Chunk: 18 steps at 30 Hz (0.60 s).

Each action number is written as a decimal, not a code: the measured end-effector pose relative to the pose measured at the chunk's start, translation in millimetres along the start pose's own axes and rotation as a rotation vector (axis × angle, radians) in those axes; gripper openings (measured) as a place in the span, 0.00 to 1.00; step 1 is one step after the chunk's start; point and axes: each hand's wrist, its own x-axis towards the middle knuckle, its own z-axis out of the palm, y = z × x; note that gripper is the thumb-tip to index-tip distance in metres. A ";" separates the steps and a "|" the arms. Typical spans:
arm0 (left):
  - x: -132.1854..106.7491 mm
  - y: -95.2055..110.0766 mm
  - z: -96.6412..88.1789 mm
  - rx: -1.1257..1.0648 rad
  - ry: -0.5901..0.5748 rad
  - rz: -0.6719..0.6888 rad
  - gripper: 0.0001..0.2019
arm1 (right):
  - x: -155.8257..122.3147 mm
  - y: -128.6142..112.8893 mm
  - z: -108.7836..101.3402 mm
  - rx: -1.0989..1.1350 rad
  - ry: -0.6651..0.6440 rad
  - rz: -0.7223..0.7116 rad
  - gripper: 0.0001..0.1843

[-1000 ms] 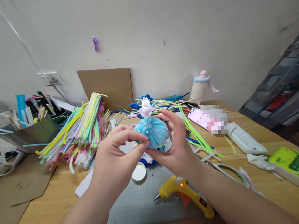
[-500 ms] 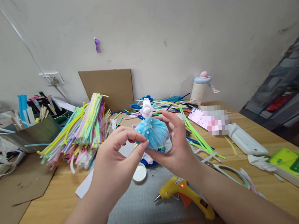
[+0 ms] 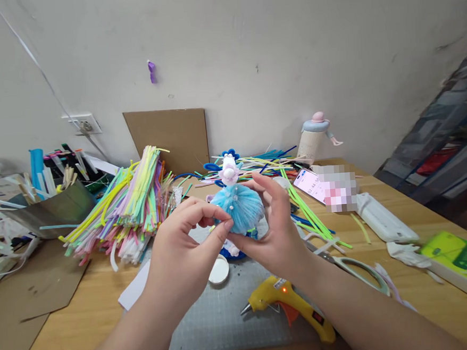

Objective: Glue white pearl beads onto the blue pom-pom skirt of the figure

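A small doll figure (image 3: pixel 239 209) made of fuzzy stems stands upright in front of me, with a light blue flared skirt, small pearl beads on its front and a dark blue flower shape on top. My right hand (image 3: pixel 274 220) curls around the skirt's right side, thumb below and fingers behind. My left hand (image 3: pixel 186 242) pinches thumb and forefinger together at the skirt's left front, where a tiny pearl bead is now covered by the fingertips. Below the doll, a round white lid (image 3: pixel 218 270) and a yellow glue gun (image 3: pixel 286 302) with its red light on lie on the grey cutting mat (image 3: pixel 208 326).
A big bundle of pastel fuzzy stems (image 3: pixel 139 203) lies left, beside a metal container of sticks (image 3: pixel 52 209). Loose stems (image 3: pixel 312 212), a phone (image 3: pixel 310 185), scissors (image 3: pixel 360 273) and a green pack (image 3: pixel 459 260) lie right. A brown board (image 3: pixel 170 136) leans against the wall.
My left fingertips have closed over the tiny white bead that showed beside them on the skirt. The doll and my right hand have hardly moved.
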 end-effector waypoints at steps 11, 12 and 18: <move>-11.4 -20.6 -17.1 -0.176 0.242 -0.113 0.06 | -0.5 0.1 -4.0 -0.022 -0.069 0.126 0.49; -11.8 -24.9 -17.4 -0.189 0.220 -0.140 0.07 | -1.0 -1.3 -6.6 -0.051 -0.079 0.134 0.50; -13.5 -53.0 -19.0 -0.153 0.022 -0.241 0.06 | -23.9 -17.1 -49.4 -0.424 -0.094 0.170 0.41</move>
